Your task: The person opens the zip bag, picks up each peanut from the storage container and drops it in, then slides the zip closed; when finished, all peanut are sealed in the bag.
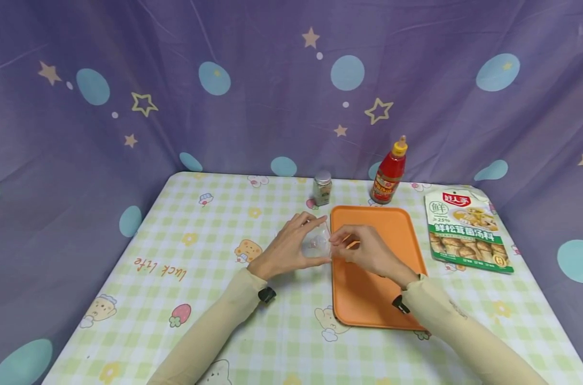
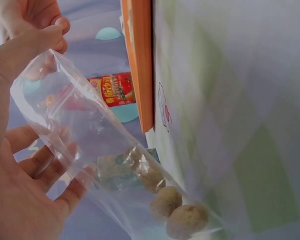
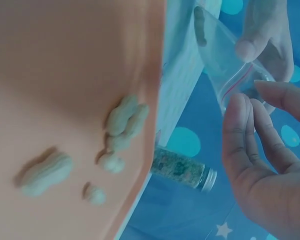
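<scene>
Beside the orange tray [image 1: 375, 302], my left fingers [image 2: 72, 195] hold a clear zip bag [image 1: 316, 245] of peanuts [image 2: 186, 221] near its mouth; whether my right fingers [image 3: 235, 125] pinch it, I cannot tell. Probably light, limp and slippery, it is best taken by the rim.

Head camera faced forward and down, farthest off, from the near side of smooth orange rectangular tray [image 1: 363, 299]. Left-wrist view: close, rolled sideways, low left of tray. Right-wrist: close, across tray, also rolled. Both wrist views shared clear plastic zip bag [image 3: 222, 55].
</scene>
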`<act>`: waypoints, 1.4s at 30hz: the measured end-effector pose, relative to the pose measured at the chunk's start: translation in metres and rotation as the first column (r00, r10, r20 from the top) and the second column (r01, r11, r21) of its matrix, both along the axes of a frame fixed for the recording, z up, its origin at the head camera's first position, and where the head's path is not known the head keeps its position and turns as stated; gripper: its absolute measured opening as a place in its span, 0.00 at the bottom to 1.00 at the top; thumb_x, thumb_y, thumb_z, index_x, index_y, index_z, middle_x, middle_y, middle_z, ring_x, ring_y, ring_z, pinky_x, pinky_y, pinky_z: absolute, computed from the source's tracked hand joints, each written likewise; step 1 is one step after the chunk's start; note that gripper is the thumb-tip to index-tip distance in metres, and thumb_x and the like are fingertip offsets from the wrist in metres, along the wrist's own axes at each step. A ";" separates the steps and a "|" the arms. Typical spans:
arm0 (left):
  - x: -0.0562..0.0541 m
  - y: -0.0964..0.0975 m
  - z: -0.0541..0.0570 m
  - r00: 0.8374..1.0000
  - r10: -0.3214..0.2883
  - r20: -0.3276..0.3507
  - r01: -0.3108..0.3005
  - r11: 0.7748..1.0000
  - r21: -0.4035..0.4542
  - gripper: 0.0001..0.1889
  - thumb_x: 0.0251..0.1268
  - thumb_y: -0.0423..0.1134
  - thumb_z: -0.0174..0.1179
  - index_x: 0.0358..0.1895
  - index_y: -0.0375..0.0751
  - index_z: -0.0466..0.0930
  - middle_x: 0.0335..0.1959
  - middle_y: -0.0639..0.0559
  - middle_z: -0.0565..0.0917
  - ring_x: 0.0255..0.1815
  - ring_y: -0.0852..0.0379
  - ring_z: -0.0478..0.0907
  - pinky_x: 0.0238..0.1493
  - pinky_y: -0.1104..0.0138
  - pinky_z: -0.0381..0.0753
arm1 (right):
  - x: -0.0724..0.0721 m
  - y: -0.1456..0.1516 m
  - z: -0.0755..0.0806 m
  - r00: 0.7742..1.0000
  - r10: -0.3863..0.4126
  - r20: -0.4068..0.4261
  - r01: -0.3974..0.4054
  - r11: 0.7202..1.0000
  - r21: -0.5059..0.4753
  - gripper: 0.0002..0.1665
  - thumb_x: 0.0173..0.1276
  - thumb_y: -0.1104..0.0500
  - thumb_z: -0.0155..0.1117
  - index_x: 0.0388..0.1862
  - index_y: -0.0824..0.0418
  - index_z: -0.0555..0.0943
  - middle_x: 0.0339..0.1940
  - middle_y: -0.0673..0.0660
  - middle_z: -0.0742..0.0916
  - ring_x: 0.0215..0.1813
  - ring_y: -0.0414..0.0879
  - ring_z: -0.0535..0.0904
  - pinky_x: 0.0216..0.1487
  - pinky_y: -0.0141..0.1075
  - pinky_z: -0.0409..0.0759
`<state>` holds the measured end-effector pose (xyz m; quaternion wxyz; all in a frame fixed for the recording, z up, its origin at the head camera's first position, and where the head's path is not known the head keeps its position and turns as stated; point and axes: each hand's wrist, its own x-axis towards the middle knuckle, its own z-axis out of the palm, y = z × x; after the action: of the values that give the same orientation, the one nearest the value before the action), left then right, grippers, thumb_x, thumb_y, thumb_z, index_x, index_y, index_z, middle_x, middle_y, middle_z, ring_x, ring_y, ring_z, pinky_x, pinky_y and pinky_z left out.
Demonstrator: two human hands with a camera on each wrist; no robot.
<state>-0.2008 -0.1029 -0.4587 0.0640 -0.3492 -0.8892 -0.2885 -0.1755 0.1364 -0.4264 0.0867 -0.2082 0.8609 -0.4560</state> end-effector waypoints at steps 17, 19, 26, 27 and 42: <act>0.000 0.000 0.000 1.000 0.011 -0.001 -0.011 1.000 -0.013 0.50 0.55 0.64 0.76 0.79 0.45 0.68 0.55 0.53 0.74 0.47 0.59 0.67 0.54 0.61 0.72 | 0.010 0.050 -0.024 0.996 -0.076 -0.038 0.080 0.992 0.101 0.07 0.68 0.61 0.74 0.44 0.61 0.89 0.39 0.53 0.91 0.39 0.42 0.86 0.44 0.34 0.85; 0.000 0.000 0.000 1.000 0.011 0.000 -0.011 1.000 -0.016 0.50 0.55 0.64 0.76 0.79 0.45 0.68 0.54 0.54 0.73 0.47 0.59 0.67 0.53 0.61 0.72 | 0.012 0.057 -0.026 0.996 -0.075 -0.042 0.079 0.991 0.106 0.07 0.68 0.62 0.74 0.43 0.62 0.89 0.38 0.54 0.91 0.39 0.42 0.85 0.43 0.34 0.85; 0.000 0.000 0.002 1.000 0.009 0.004 -0.009 1.000 -0.018 0.51 0.55 0.64 0.76 0.80 0.48 0.67 0.56 0.51 0.75 0.47 0.60 0.68 0.55 0.59 0.73 | 0.018 0.076 -0.034 0.996 -0.074 -0.043 0.079 0.987 0.141 0.06 0.66 0.64 0.75 0.42 0.61 0.89 0.35 0.52 0.90 0.37 0.40 0.84 0.41 0.33 0.84; 0.000 0.000 0.002 1.000 0.008 0.005 -0.008 1.000 -0.016 0.51 0.55 0.64 0.76 0.80 0.47 0.67 0.56 0.51 0.75 0.47 0.59 0.68 0.56 0.59 0.73 | 0.019 0.078 -0.035 0.996 -0.074 -0.044 0.080 0.985 0.151 0.06 0.66 0.64 0.76 0.42 0.60 0.89 0.34 0.52 0.89 0.36 0.40 0.84 0.40 0.33 0.84; -0.001 0.000 -0.001 1.000 0.004 0.016 -0.004 1.000 -0.018 0.51 0.55 0.64 0.76 0.80 0.47 0.67 0.62 0.55 0.74 0.52 0.58 0.69 0.58 0.58 0.74 | 0.023 0.091 -0.042 0.999 -0.041 0.012 0.037 0.977 0.210 0.08 0.63 0.65 0.77 0.41 0.59 0.88 0.32 0.51 0.88 0.33 0.37 0.81 0.36 0.29 0.80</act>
<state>-0.2018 -0.1026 -0.4595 0.0543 -0.3457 -0.8929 -0.2832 -0.1522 0.2272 -0.4680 0.1063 -0.1773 0.9073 -0.3661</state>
